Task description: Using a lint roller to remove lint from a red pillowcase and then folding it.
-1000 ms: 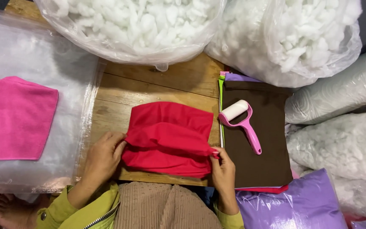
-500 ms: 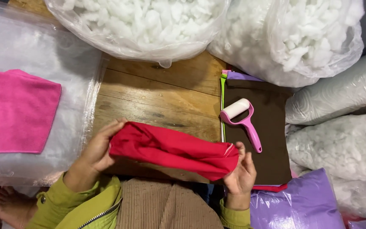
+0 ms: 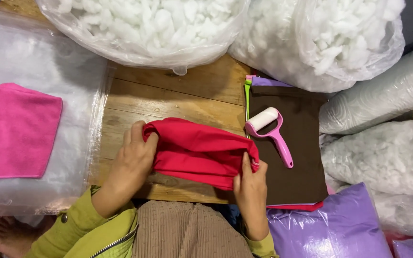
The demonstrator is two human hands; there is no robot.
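A red fabric cover [image 3: 199, 153] is stretched between my two hands just above the wooden table [image 3: 178, 93]. My left hand [image 3: 132, 160] grips its left end, fingers curled over the folded edge. My right hand [image 3: 250, 184] pinches its right lower corner. The cloth is bunched into a loose band with folds along its top.
A pink lint roller [image 3: 271, 134] lies on a stack of brown and coloured fabric [image 3: 302, 162] at the right. A pink cloth [image 3: 15, 129] rests on clear plastic at the left. Big bags of white stuffing [image 3: 144, 28] line the back and right. A purple bagged cushion [image 3: 331, 229] sits at lower right.
The red cover was lifted off the table, stretched wide between both hands, and is now drawn in a little, with the left hand raised and the right hand closer.
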